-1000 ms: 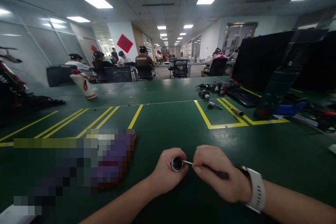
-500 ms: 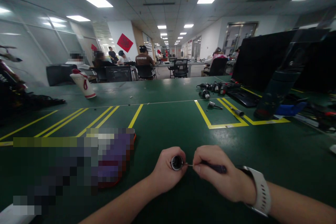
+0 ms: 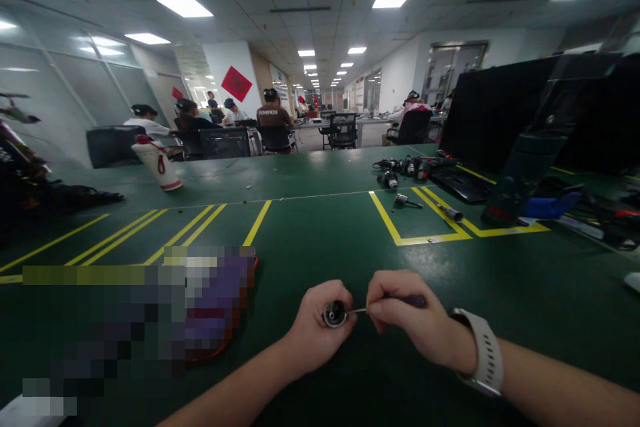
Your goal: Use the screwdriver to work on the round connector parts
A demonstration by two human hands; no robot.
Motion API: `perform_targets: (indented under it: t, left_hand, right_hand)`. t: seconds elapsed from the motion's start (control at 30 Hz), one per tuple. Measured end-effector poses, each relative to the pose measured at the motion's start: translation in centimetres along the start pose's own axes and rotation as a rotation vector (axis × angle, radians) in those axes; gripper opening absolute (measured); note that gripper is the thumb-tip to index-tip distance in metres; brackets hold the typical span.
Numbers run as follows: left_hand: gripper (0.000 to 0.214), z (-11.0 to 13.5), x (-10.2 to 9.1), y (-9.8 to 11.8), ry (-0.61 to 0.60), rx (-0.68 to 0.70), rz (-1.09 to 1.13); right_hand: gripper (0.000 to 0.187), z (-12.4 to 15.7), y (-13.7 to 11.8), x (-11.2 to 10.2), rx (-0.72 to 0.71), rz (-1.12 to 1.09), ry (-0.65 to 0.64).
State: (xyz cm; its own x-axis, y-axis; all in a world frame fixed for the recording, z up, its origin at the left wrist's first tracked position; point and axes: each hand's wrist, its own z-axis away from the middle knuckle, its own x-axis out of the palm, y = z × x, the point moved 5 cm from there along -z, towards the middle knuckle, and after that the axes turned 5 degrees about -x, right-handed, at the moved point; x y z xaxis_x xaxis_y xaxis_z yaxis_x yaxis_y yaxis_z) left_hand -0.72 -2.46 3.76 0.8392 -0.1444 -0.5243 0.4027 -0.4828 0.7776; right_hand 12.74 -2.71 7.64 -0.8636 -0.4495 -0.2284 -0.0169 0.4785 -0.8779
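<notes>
Your left hand [image 3: 317, 325] is closed around a short metal cylinder [image 3: 335, 314], its open end facing you, held above the green table [image 3: 310, 240] at roughly six o'clock. Your right hand [image 3: 407, 321] grips a slim tool [image 3: 416, 301] with a dark handle; its thin shaft meets the cylinder's side at three o'clock. The tip's exact seating cannot be told. Compared with one second ago, the handle end stands higher, so the shaft now slopes upward to your right rather than downward; a round inner part shows more clearly inside the cylinder. Unchanged: one metal fitting [image 3: 401, 201] at one o'clock from your hands, another [image 3: 453, 214] at two, a purple case [image 3: 215, 303] at nine.
</notes>
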Motion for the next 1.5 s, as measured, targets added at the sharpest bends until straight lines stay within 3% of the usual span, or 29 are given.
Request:
perform_targets:
  t: [0.23, 0.47, 0.63, 0.8, 0.87, 0.97, 1.07, 1.17, 1.3, 1.5]
  left_hand:
    - [0.019, 0.0, 0.1, 0.1, -0.012, -0.116, 0.183]
    - [0.022, 0.0, 0.0, -0.6, 0.003, -0.213, 0.362]
    - [0.02, 0.0, -0.4, -1.0, 0.098, -0.287, 0.452]
    - [0.017, 0.1, -0.2, -1.7, 0.134, -0.363, 0.686]
    - [0.016, 0.1, -0.2, -1.8, 0.136, -0.382, 0.717]
    - [0.016, 0.1, -0.5, -1.5, 0.177, -0.356, 0.584]
    - [0.02, 0.2, -0.2, -0.8, 0.143, -0.251, 0.448]
    - [0.047, 0.5, 0.6, -0.2, 0.031, -0.133, 0.428]
    - [0.074, 0.9, 1.3, 0.1, -0.046, -0.034, 0.355]
    - [0.083, 1.3, 1.6, -0.4, -0.07, -0.023, 0.252]
  right_hand:
    - [0.012, 0.0, 0.7, -0.1, 0.053, -0.16, 0.057]
    - [0.015, 0.3, 0.8, -0.7, -0.011, -0.093, 0.118]
    - [0.015, 0.2, 0.6, -1.3, -0.032, -0.126, 0.136]
    - [0.014, 0.1, 1.0, -1.9, -0.039, -0.216, 0.172]
    - [0.014, 0.1, 1.0, -2.2, -0.049, -0.18, 0.226]
    - [0.011, 0.0, 0.5, -2.0, -0.08, 0.019, 0.269]
    - [0.009, -0.1, -0.5, -0.3, -0.145, 0.252, 0.116]
    - [0.004, 0.0, -0.9, 1.4, -0.192, 0.419, -0.056]
    - [0.022, 0.2, -0.9, 2.3, -0.237, 0.59, -0.117]
    - [0.021, 0.3, -1.2, 2.5, -0.294, 0.642, -0.194]
